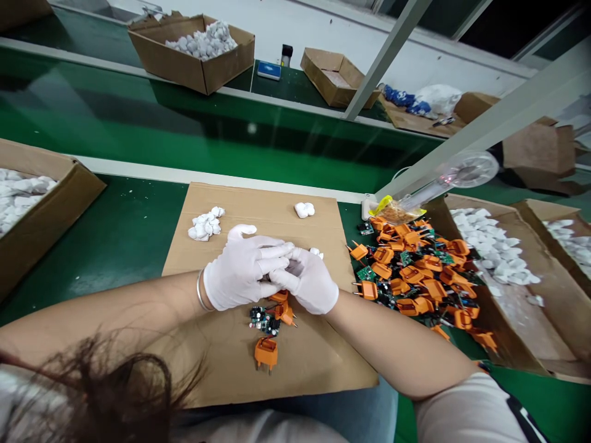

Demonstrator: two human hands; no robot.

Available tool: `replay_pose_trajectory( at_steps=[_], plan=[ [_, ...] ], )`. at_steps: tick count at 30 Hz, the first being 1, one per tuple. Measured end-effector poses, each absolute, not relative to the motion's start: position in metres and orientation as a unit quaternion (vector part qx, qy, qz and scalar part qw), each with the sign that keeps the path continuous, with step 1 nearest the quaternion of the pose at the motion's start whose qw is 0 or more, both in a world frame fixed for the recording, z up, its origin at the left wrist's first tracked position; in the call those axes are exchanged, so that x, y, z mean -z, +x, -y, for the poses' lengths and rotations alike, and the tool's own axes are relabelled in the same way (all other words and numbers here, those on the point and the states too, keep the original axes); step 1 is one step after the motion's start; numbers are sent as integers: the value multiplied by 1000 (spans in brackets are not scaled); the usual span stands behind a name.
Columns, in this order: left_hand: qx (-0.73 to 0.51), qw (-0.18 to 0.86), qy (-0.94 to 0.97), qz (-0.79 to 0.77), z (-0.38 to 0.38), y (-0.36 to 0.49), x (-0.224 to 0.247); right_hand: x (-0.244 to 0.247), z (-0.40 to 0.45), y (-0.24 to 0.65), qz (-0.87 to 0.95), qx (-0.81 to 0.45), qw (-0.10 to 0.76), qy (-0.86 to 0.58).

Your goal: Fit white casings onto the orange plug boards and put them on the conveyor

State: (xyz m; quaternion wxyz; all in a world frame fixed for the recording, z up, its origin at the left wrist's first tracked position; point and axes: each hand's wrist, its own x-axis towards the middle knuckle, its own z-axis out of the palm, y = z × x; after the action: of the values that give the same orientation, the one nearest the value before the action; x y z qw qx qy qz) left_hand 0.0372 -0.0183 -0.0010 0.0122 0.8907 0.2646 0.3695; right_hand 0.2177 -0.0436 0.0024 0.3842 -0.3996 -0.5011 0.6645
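Observation:
My left hand [244, 271] and my right hand [314, 284], both in white gloves, meet over a cardboard sheet [207, 363]. Their fingers are closed together around something small that they mostly hide; only a dark bit shows between them. Just below the fingers lie orange plug housings [285, 312] with metal pins and a small circuit board [264, 321]. Nearer to me is another orange plug housing [266, 352], its pins toward me. Beyond the hands sit white lumps [205, 224] at the left and a white lump [305, 210] at the right. Another white piece [316, 253] peeks out behind my right hand.
To the right is a heap of orange plug housings with circuit boards [415, 264]. Past it stand cardboard boxes [521, 320] with white pieces. A box [87, 178] of white pieces is at the left. A slanting metal post [429, 151] rises at the right.

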Motion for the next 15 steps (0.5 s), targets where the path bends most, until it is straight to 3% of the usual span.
replay_pose_trajectory(
  at_steps=[4,7,11,13,15],
  plan=[
    [-383,22,892,-238,18,37,-2,-1,46,217,520,-659,373,-395],
    [-423,53,868,-254,16,32,-2,4,52,219,526,-624,419,-398],
    [-452,226,816,-281,6,23,0,5,59,225,585,-462,515,-423],
    [-456,274,794,-294,0,20,-1,2,57,228,640,-305,488,-509],
    [-453,260,787,-329,-5,20,-3,-4,52,228,701,-159,363,-592]
  ],
)
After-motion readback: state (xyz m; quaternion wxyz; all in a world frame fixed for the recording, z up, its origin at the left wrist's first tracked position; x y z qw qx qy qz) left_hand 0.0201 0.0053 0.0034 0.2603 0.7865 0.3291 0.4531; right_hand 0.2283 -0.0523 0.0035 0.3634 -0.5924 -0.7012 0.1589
